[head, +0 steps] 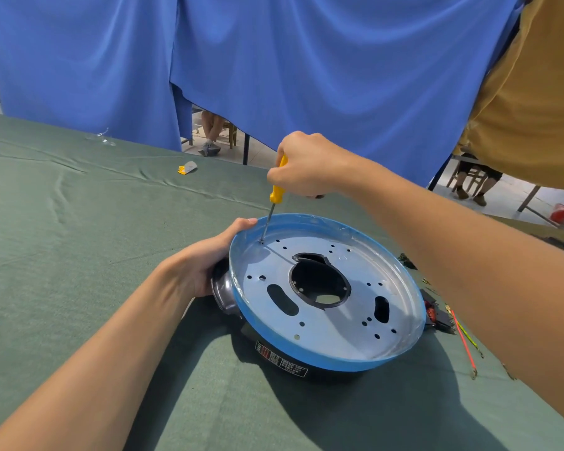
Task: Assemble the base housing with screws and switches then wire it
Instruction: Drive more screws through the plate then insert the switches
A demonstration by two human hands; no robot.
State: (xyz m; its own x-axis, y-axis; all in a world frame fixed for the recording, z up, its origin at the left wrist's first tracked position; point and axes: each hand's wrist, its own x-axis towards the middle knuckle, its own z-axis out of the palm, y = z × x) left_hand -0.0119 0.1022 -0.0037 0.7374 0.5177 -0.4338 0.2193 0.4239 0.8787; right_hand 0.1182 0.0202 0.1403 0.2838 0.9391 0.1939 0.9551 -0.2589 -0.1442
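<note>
The screwdriver (278,190) is gripped slanted in the fisted right hand (306,164) and the base housing (339,336) is clasped at its rim by the left hand (209,262), so the tip may be thrown off the screw (261,242).

Green-clothed table (79,239) with housing (339,336), wires (464,343), yellow scrap (187,167).

Open cloth (79,255) left of and behind base housing (336,333). Wires (464,345) and small parts (437,317) crowd its right; screwdriver (277,193) bars far-left rim.
</note>
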